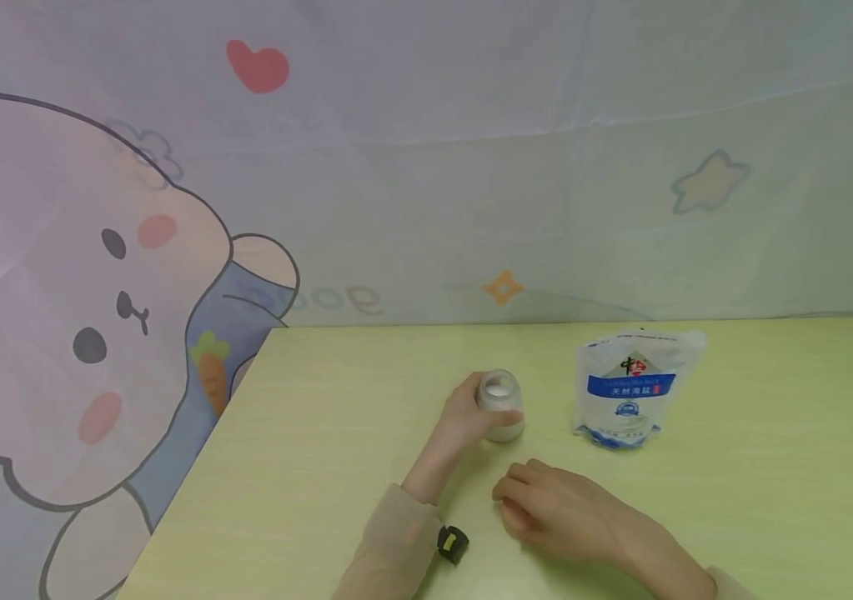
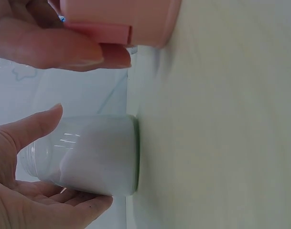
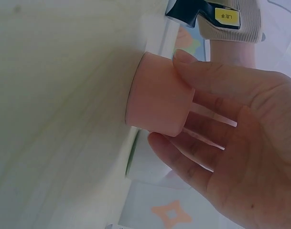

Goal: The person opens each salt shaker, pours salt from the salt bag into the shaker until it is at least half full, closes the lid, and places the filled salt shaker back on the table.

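A clear glass jar (image 2: 100, 155) with white contents stands upright and uncapped on the table. My left hand (image 1: 465, 415) holds it, thumb on one side and fingers on the other. To its right and nearer the front, my right hand (image 1: 572, 512) grips a pink cylindrical cap (image 3: 159, 95) between thumb and fingers. The cap rests on or very near the tabletop, apart from the jar. In the head view my right hand hides most of the cap. Behind and to the right stands a white and blue salt bag (image 1: 629, 387).
The pale yellow table (image 1: 306, 450) ends at a hanging cloth (image 1: 426, 167) printed with a cartoon animal, a heart and stars. A black wrist strap piece (image 1: 453, 544) sits at my left sleeve.
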{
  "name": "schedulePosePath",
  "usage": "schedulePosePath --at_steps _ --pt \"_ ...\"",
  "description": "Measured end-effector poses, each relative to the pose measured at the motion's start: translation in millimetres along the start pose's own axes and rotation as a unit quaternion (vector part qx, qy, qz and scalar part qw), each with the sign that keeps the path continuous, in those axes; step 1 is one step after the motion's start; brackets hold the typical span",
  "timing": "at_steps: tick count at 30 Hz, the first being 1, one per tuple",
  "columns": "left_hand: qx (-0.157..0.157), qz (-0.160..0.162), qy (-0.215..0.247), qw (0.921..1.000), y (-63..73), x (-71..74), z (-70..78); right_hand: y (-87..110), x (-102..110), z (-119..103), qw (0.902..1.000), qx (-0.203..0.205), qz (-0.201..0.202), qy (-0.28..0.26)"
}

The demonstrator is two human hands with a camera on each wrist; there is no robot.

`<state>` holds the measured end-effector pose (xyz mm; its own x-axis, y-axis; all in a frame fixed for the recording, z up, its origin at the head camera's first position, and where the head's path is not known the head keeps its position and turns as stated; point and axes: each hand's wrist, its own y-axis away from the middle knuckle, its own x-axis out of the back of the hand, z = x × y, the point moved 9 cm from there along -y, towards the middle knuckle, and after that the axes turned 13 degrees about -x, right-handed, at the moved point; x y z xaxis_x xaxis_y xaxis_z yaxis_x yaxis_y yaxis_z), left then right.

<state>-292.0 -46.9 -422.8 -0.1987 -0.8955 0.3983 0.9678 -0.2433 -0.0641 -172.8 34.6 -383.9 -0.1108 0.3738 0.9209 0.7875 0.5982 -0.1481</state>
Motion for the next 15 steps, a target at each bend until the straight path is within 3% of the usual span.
schedulePosePath --at_steps 15 --pt "-0.006 0.001 0.007 1.0000 -0.9 -0.8 -0.7 0.3 3.0 3.5 0.9999 -0.009 -0.013 0.000"
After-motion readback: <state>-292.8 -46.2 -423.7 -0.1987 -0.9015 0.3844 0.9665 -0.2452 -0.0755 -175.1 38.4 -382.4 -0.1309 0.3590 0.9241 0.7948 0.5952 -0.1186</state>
